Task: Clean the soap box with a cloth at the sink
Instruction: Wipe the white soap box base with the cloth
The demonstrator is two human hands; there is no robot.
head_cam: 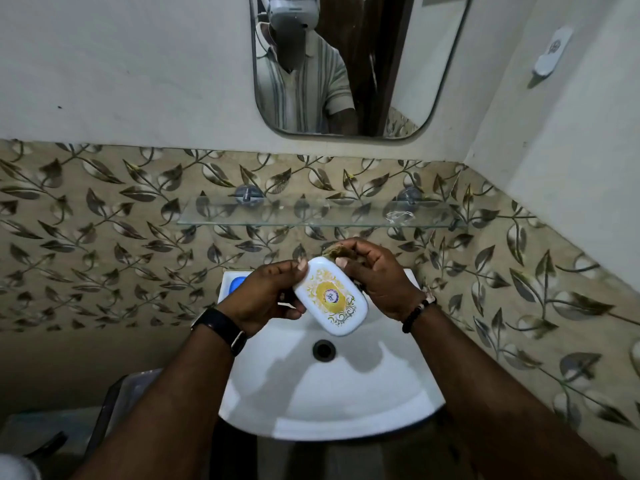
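Soap box held over the sink, cloth at its far end.

From the head camera: the white rounded-rectangle plastic soap box (pixel 330 296) with a gold ornamental label on its lid sits in the air above the white ceramic sink (pixel 346 403), just up from the dark round drain (pixel 324 350). The left hand (pixel 268 296) grips the box along its left edge, thumb near the top corner, a black wristwatch (pixel 221 328) on that wrist. The right hand (pixel 377 277) is closed around a small bunched brownish cloth (pixel 337 252), which sits at the box's far end; actual contact is hard to judge. A dark beaded bracelet (pixel 417 311) circles the right wrist. On the sink's back left corner, a blue object (pixel 237 284) peeks out. Above the sink hangs a clear glass shelf (pixel 318 218), and higher still a rounded wall mirror (pixel 346 64).
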